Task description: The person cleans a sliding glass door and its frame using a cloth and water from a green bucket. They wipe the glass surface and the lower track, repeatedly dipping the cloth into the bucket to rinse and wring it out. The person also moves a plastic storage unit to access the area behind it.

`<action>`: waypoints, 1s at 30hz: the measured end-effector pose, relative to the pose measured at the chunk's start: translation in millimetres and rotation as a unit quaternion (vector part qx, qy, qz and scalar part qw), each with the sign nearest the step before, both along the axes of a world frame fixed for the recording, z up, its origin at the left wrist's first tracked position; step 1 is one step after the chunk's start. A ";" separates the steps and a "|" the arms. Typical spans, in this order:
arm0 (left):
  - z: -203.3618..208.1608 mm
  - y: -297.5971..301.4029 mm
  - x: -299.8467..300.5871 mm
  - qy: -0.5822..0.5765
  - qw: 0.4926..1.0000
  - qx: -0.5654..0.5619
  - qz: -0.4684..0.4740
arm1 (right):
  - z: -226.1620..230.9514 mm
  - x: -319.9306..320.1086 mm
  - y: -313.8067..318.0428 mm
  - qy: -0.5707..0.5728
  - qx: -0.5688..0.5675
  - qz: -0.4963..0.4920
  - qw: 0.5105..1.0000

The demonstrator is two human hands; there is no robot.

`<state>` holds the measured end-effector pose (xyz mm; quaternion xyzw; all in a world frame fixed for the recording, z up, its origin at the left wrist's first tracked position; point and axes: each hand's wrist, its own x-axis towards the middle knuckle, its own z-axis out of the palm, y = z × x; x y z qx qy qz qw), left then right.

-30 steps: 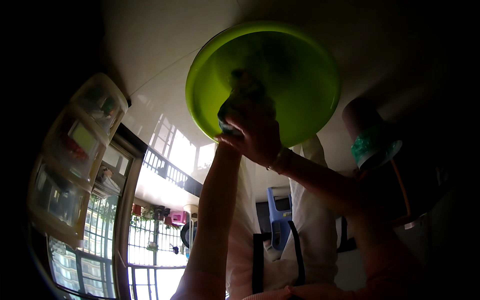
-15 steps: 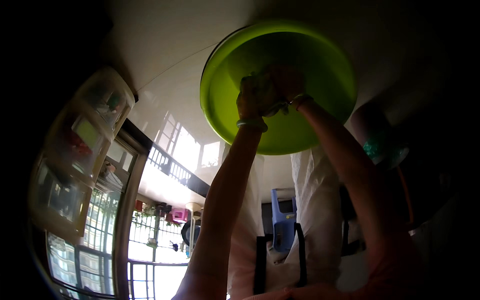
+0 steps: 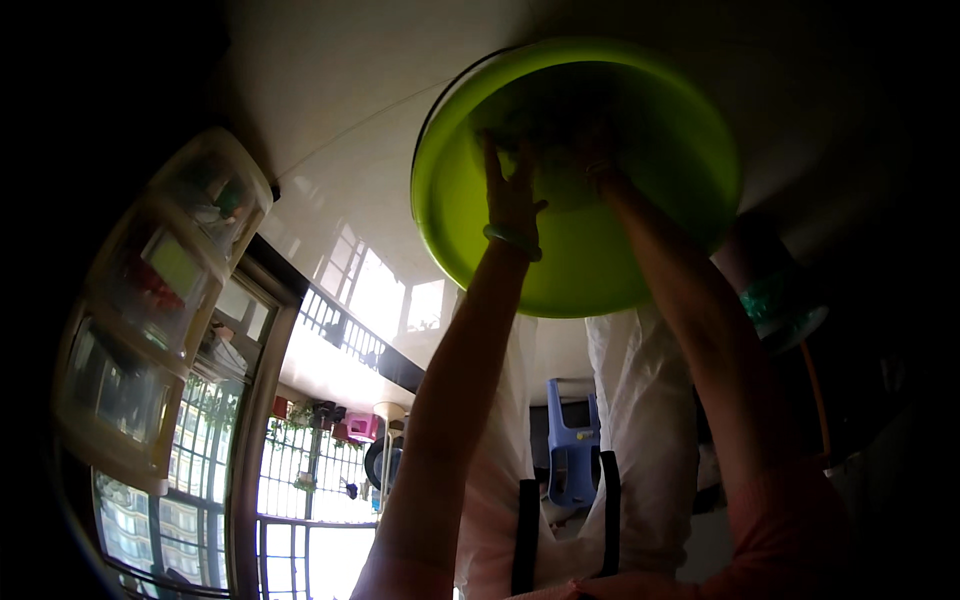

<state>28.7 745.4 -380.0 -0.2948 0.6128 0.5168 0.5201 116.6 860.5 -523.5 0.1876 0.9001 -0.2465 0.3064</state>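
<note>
A wide lime-green basin [image 3: 585, 285] rests on the pale floor in front of my legs. My left hand [image 3: 512, 195], with a bangle at its wrist, is inside the basin near its left wall. Its fingers are spread and it holds nothing. My right hand [image 3: 597, 150] reaches deeper toward the far side, where shadow hides its fingers. Around the fingertips lies a dark, crumpled mass [image 3: 545, 118] that looks like wet cloth, its outline hard to make out.
Clear plastic drawers [image 3: 140, 290] stand at the left beside a glazed door. Behind my legs is a blue plastic stool [image 3: 572, 455]. A shiny green bag-like thing [image 3: 780, 310] lies right of the basin. Farther back are a pink stool [image 3: 361, 428] and potted plants by a railing.
The hands have come apart and moved deeper into the basin. My left hand has let go of the bunched cloth and opened its fingers. The basin appears slightly farther right.
</note>
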 end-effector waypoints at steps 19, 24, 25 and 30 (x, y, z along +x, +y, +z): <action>27.7 -36.5 21.2 -0.179 0.914 0.231 0.280 | 243.7 -55.0 -44.9 0.378 -0.119 -0.199 0.896; -20.5 -41.1 37.6 -0.086 0.941 0.191 0.266 | 198.6 -50.9 -45.2 0.323 -0.161 -0.222 0.906; -25.4 -45.5 41.0 -0.035 0.954 0.184 0.233 | 189.0 -49.2 -43.6 0.304 -0.174 -0.225 0.909; 12.2 -14.8 12.4 0.087 0.994 -0.009 0.070 | 103.8 -18.2 2.5 0.027 -0.063 -0.018 0.997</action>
